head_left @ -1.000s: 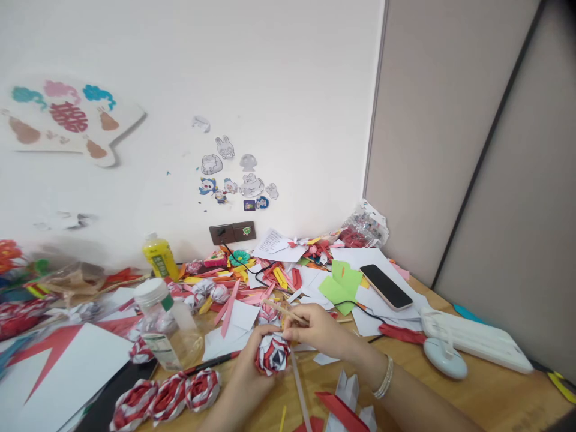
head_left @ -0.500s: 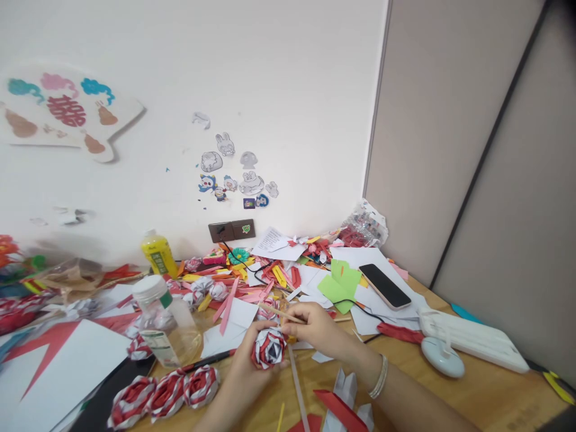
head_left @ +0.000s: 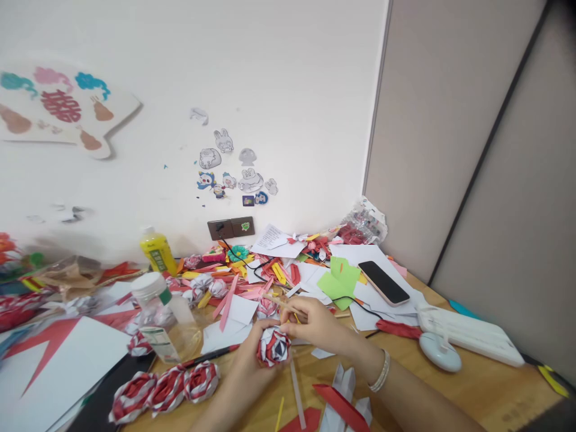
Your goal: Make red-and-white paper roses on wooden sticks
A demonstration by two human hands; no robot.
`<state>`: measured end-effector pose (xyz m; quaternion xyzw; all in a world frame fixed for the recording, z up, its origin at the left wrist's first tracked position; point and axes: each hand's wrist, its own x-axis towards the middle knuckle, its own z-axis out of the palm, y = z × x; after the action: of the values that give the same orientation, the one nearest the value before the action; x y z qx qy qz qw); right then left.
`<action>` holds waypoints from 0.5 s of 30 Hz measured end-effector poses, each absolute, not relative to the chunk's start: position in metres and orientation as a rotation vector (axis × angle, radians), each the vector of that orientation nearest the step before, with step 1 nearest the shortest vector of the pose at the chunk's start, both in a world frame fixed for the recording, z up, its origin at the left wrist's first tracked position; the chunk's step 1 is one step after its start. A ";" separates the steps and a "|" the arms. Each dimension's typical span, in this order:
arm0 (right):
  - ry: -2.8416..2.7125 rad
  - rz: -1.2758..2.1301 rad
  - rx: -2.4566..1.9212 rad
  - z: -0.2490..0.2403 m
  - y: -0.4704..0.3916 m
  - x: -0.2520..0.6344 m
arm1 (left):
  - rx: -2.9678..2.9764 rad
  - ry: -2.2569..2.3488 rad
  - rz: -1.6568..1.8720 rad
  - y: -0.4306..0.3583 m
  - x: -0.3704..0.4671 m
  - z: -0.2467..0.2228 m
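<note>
A red and white folded-paper rose [head_left: 273,347] with a dark spot at its centre rests in my left hand [head_left: 253,354], whose fingers wrap round its far side. My right hand [head_left: 310,321] pinches a thin wooden stick [head_left: 279,302] and touches the rose's upper right edge. A pale strip [head_left: 297,390] slants down the table just below the rose. Right behind my hands lies a pink and white paper rose [head_left: 267,307].
Three joined red and white paper roses [head_left: 166,389] lie at the lower left, beside a clear jar [head_left: 164,318]. Paper scraps cover the back. A phone [head_left: 384,282] and a white device [head_left: 470,336] are on the right. Folded strips [head_left: 342,405] lie in front.
The rose has turned slightly in my left hand and shifted a little right. My right hand and the stick have moved slightly up and to the right.
</note>
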<state>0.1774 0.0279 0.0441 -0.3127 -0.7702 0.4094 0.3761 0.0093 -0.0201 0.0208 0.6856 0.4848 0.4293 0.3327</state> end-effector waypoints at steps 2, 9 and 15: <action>-2.050 0.962 -0.810 0.049 0.026 0.179 | 1.833 1.293 1.091 -0.020 0.010 0.019; -2.106 1.200 -0.683 0.048 0.029 0.180 | 1.875 1.269 1.013 -0.020 0.009 0.016; -2.072 0.931 -0.787 0.050 0.029 0.183 | 1.756 1.246 1.085 -0.024 0.010 0.027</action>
<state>0.1825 0.0287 0.0503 -0.3053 -0.8040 0.3612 0.3604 0.0105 -0.0238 0.0268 0.6803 0.4825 0.4204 0.3573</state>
